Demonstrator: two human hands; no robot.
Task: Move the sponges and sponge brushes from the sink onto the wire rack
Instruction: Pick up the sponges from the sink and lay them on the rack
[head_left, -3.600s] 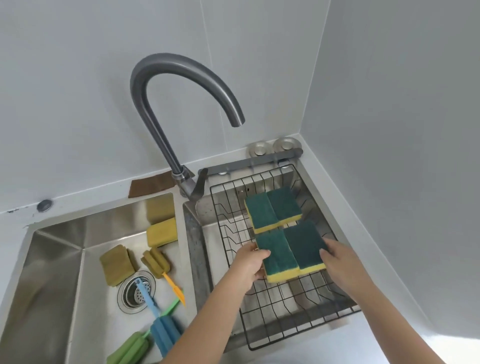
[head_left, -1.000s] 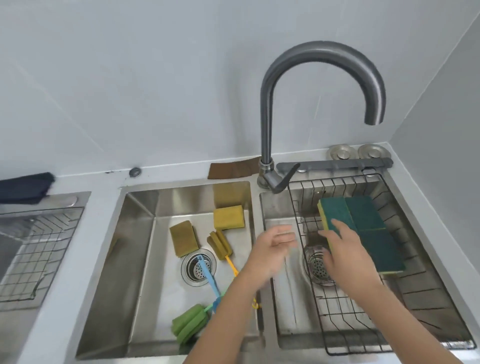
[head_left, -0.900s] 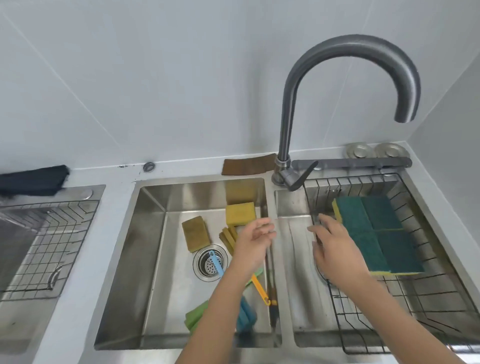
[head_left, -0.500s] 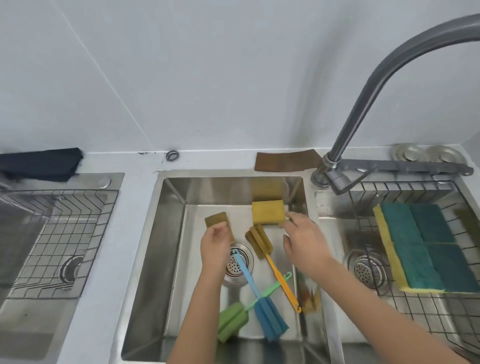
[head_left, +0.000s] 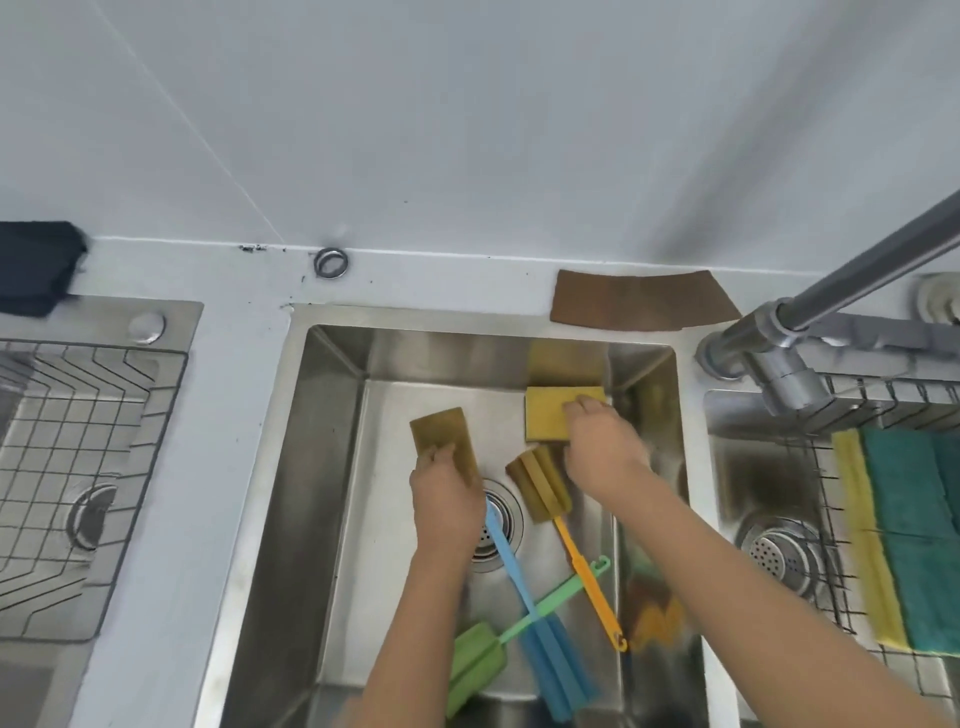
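In the head view, green-and-yellow sponges (head_left: 906, 540) already lie on the wire rack (head_left: 831, 587) right of the sink (head_left: 332, 467), while inside it the left hand (head_left: 447, 499) grips a brown sponge (head_left: 441, 441), the right hand (head_left: 605, 447) clasps a yellow sponge (head_left: 545, 418), and three sponge brushes (head_left: 540, 486) remain.

Bright, even light; steel sink (head_left: 332, 415) shows soft glare; right edge motion-blurred, wide-angle bending at borders.

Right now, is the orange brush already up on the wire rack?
No, the orange sponge brush lies on the floor of the middle sink, while the wire rack holds only green-and-yellow sponges.
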